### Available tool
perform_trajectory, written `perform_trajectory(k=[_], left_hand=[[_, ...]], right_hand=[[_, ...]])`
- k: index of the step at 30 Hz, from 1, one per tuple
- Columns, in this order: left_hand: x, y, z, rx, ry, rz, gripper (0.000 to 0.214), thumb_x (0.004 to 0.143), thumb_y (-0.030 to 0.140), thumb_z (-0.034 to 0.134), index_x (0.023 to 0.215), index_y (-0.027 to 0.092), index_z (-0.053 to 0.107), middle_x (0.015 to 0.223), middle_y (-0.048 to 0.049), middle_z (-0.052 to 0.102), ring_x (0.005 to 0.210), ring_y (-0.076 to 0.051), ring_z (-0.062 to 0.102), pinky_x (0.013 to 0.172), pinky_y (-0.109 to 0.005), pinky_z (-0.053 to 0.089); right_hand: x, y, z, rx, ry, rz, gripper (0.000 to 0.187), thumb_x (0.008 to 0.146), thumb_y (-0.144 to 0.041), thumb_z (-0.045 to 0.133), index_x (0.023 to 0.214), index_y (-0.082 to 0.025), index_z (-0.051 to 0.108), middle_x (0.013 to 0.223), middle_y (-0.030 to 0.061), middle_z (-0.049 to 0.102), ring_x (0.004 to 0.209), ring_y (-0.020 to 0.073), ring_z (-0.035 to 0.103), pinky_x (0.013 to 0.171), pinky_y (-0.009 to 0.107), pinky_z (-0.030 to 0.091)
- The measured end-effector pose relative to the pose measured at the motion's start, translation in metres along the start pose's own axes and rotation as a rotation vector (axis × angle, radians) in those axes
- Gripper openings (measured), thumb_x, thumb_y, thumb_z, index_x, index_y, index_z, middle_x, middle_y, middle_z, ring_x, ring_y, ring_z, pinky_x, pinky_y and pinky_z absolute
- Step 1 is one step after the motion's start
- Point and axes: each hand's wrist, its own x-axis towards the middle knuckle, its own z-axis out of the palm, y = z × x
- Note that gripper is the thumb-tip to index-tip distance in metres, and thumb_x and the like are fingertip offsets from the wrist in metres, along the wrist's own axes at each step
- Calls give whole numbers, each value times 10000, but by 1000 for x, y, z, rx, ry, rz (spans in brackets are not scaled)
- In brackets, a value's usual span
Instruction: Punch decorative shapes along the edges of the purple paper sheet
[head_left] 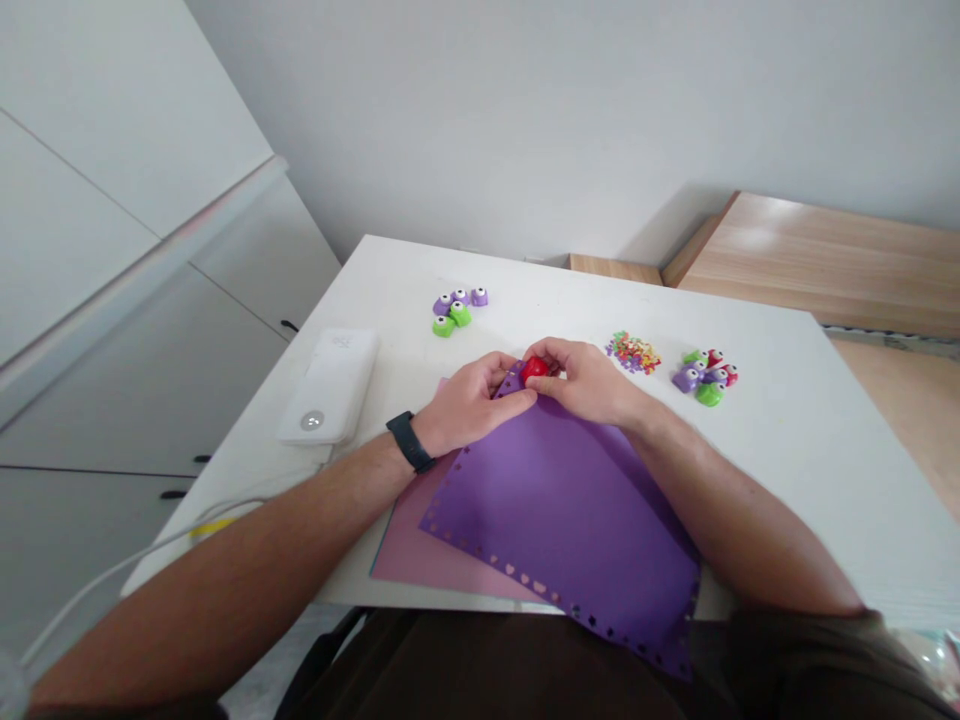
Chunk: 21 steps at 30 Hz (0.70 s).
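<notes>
A purple craft sheet [570, 500] has small punched shapes along its edges, hearts and flowers among them. My left hand [484, 400] pinches this sheet near its far corner, thumb on top. At that same corner, my right hand [574, 380] is closed around a red craft punch [535, 370], its thumb on the near side and its fingers behind. The punch sits at the sheet's edge; its slot is hidden. A pink sheet [405, 540] lies under the purple one, on the white table [810, 470].
Purple and green punches [459, 308] stand at the back left. Small colourful cut-outs [634, 353] lie heaped right of my hands, beside more punches [706, 377]. A white power bank [330, 385] with a cable [150, 550] rests at left. A wooden panel [832, 265] stands behind the table.
</notes>
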Motion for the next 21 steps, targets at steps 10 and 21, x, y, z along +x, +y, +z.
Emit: perform_trajectory(k=[10, 21], left_hand=[[0, 0, 2, 102, 109, 59, 493, 830, 599, 815, 1123, 220, 697, 974, -59, 780, 862, -230, 717, 746, -357, 572], [3, -4, 0, 187, 150, 84, 500, 826, 637, 812, 1085, 213, 757, 932, -59, 772, 879, -237, 704, 783, -367, 576]], right_hand=[[-2, -1, 0, -21, 10, -32, 244, 827, -120, 624, 1038, -203, 713, 914, 3, 760, 819, 171, 651, 796, 306, 497], [-3, 3, 3, -32, 6, -66, 237, 835, -118, 614, 1039, -193, 707, 904, 5, 741, 813, 171, 642, 786, 309, 486]])
